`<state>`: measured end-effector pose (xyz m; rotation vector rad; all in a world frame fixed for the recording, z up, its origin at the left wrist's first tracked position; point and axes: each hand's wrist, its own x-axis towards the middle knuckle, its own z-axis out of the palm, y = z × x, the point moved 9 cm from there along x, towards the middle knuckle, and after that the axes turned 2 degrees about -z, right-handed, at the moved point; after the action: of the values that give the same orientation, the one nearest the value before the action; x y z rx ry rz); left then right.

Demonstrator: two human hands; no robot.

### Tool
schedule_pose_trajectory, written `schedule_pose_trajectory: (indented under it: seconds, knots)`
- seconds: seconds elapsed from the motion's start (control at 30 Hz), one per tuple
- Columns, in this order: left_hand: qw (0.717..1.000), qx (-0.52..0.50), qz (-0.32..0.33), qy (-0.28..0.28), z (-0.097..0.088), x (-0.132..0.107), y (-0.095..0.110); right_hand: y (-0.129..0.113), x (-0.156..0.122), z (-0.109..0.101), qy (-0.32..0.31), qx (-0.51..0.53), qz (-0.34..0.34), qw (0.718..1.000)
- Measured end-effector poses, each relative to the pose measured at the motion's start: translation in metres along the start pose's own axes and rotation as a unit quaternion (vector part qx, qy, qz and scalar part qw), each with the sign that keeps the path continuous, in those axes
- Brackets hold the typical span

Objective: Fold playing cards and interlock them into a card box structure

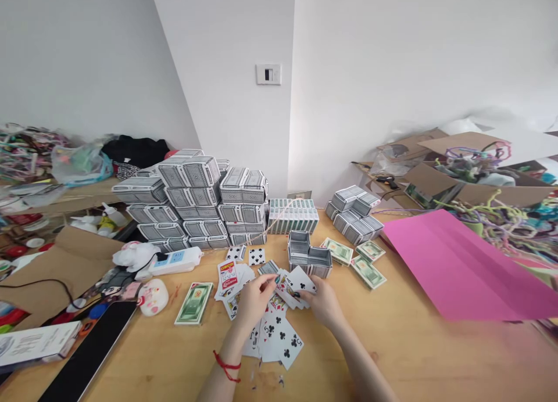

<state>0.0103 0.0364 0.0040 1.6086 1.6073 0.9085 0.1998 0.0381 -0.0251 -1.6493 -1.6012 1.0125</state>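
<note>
My right hand (pixel 325 302) is closed around a small fan of playing cards (pixel 301 280), faces up, an ace of clubs among them. At the fan's left edge, my left hand (pixel 256 302) pinches thumb and finger together; whether a card is between them is too small to tell. Loose playing cards (pixel 279 338) lie spread on the table beneath my hands, several of them clubs. More cards lie left of my left hand, with a red-and-white card (pixel 227 275) on top. Just behind the fan stands an L-shaped block of grey-patterned folded cards (pixel 310 257).
Stacked grey-patterned blocks (pixel 192 198) rise at the back left, a smaller group (pixel 354 213) at the back right. Green banknote-printed packs (pixel 194 304) lie on both sides. A power strip (pixel 176 261) and black tablet-like slab (pixel 89 355) are left; a pink sheet (pixel 462 268) is right.
</note>
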Motion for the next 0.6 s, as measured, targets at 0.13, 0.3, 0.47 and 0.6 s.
schedule_pose_trajectory:
  seconds: [0.13, 0.3, 0.47, 0.6]
  knots:
    - [1.0, 0.007, 0.013, -0.008, 0.007, 0.0, 0.002, 0.001, 0.001, 0.006, -0.02, 0.026, -0.01, 0.999]
    - [1.0, -0.013, 0.024, 0.011, 0.001, 0.001, 0.003, 0.002, 0.001, 0.012, -0.052, 0.083, -0.012, 0.995]
    - [0.988, -0.139, -0.061, 0.007, -0.001, 0.003, -0.015, -0.002, 0.0, 0.006, -0.045, 0.169, -0.008, 0.985]
    - [0.953, -0.267, -0.12, 0.073, -0.013, 0.003, -0.027, -0.004, -0.002, 0.008, -0.046, 0.308, 0.035, 0.95]
